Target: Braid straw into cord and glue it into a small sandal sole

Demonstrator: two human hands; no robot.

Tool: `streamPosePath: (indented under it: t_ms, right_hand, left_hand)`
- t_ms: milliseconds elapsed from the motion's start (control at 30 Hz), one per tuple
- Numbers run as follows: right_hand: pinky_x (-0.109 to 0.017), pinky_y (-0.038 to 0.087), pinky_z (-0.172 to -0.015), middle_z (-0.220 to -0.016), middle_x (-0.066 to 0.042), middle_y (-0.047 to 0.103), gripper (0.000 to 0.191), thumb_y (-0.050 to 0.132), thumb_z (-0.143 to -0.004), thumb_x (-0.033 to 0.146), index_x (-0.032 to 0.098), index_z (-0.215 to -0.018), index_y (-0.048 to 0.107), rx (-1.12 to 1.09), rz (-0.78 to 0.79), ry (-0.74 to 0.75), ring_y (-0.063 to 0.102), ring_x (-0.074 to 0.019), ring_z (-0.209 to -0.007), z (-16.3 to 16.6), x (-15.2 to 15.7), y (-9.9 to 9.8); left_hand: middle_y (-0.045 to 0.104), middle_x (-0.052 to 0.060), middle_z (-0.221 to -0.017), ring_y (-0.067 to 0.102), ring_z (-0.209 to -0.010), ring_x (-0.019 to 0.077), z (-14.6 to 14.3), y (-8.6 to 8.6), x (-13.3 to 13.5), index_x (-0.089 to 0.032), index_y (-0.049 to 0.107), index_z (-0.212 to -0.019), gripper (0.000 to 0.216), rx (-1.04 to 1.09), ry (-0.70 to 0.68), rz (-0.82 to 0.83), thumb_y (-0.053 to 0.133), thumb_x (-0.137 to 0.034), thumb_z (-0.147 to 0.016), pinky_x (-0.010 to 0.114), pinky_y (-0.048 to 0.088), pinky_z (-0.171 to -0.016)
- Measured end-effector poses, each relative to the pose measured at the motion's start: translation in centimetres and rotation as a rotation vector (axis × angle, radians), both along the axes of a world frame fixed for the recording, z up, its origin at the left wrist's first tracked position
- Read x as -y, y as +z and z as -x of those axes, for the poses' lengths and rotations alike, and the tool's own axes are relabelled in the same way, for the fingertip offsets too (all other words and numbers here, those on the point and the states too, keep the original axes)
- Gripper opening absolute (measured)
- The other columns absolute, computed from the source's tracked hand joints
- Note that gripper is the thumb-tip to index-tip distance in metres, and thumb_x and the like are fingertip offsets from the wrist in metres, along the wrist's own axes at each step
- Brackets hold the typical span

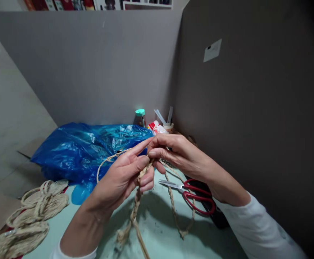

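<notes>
A braided straw cord (136, 207) hangs down from between my two hands, its frayed, knotted lower end close to the tabletop. My left hand (131, 169) pinches the braid between thumb and fingers. Right beside it, the thumb and forefinger of my right hand (170, 149) are pinched on the upper part of the same cord, fingertips almost touching the left thumb. Thin straw strands run out from behind both hands. One loop of cord (173, 205) droops to the table below my right hand. Red-handled scissors (194, 194) lie under my right forearm, blades pointing left.
A large blue plastic bag (83, 147) fills the back left of the pale green table (157, 233). Several woven straw sandals (35, 212) lie at the left edge. A jar with a turquoise lid (140, 117) and a cup (168, 127) stand at the back, near grey panels.
</notes>
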State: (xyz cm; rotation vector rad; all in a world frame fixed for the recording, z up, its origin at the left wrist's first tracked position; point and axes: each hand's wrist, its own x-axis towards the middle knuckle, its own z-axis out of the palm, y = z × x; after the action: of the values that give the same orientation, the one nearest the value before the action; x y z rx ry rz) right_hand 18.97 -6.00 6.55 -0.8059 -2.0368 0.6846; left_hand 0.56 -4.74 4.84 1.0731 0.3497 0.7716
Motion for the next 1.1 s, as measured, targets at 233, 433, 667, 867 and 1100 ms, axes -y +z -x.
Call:
streamPosePath:
  t_ms: [233, 433, 667, 867, 1100]
  right_hand:
    - [-0.023, 0.037, -0.058, -0.071, 0.001, 0.058, 0.024, 0.052, -0.100, 0.026, 0.014, -0.082, 0.063, 0.159, -0.093, -0.095, 0.050, -0.0099, -0.064, -1.2, -0.3, 0.2]
    - [-0.021, 0.040, -0.058, -0.068, 0.001, 0.064, 0.022, 0.054, -0.098, 0.022, 0.014, -0.080, 0.063, 0.128, 0.006, -0.155, 0.058, -0.0095, -0.062, -2.0, -0.2, 0.5]
    - [-0.022, 0.045, -0.058, -0.070, -0.001, 0.066, 0.024, 0.057, -0.096, 0.032, 0.014, -0.081, 0.063, -0.110, 0.212, -0.036, 0.060, -0.0113, -0.064, -1.8, -1.2, -0.5]
    - [-0.021, 0.050, -0.070, -0.090, -0.001, 0.068, 0.024, 0.059, -0.095, 0.021, 0.015, -0.118, 0.064, -0.358, 0.354, 0.230, 0.063, -0.0093, -0.076, -1.8, -1.7, -0.5]
    - [-0.018, 0.048, -0.064, -0.085, -0.002, 0.066, 0.013, 0.060, -0.095, 0.021, 0.013, -0.098, 0.070, -0.488, 0.409, 0.383, 0.058, -0.0063, -0.067, -1.4, -2.0, -1.3]
  left_hand:
    - [0.065, 0.004, -0.061, 0.053, -0.044, 0.0067, -0.1, -0.5, -0.7, -0.010, 0.070, -0.094, 0.022, -0.256, 0.000, -0.038, 0.057, -0.028, -0.095, 0.017, 0.043, -0.046]
    - [0.067, 0.003, -0.073, 0.064, -0.060, 0.0117, -0.4, -0.6, -0.2, -0.013, 0.066, -0.083, 0.026, -0.515, 0.075, -0.281, 0.055, -0.034, -0.096, 0.021, 0.050, -0.062]
    - [0.048, -0.004, -0.062, 0.044, -0.048, 0.0062, -0.7, -0.7, 0.1, -0.015, 0.061, -0.082, 0.023, -0.443, 0.150, -0.290, 0.054, -0.032, -0.096, 0.018, 0.042, -0.046]
    - [0.041, -0.005, -0.062, 0.024, -0.044, 0.0016, -0.8, 0.0, 0.9, -0.012, 0.066, -0.084, 0.019, -0.124, 0.076, 0.112, 0.054, -0.021, -0.096, 0.010, 0.033, -0.037]
    - [0.049, -0.004, -0.061, 0.026, -0.040, 0.0003, -1.1, 0.2, 1.5, -0.010, 0.066, -0.089, 0.018, -0.072, 0.047, 0.184, 0.054, -0.021, -0.096, 0.009, 0.035, -0.033]
